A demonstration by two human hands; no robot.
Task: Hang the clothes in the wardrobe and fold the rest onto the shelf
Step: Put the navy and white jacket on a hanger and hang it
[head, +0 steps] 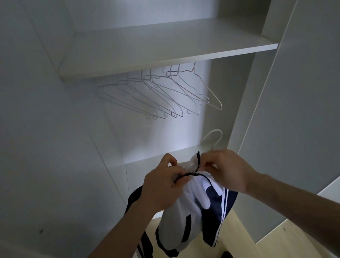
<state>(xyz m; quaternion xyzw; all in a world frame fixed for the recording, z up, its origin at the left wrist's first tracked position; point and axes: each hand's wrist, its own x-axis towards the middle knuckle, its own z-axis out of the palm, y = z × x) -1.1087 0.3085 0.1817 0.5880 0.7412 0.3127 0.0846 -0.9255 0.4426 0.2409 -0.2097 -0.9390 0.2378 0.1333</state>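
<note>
My left hand [164, 185] and right hand [225, 169] both pinch zipper edge of white-and-navy jacket [199, 210], held before open wardrobe [32, 127], below shelf [152, 49] and empty hangers [159, 95].

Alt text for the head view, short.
Both hands, left hand and right hand, pinch the zipper at the collar of a white and navy jacket on a white hanger, before an open wardrobe where empty wire hangers hang under a shelf.
</note>
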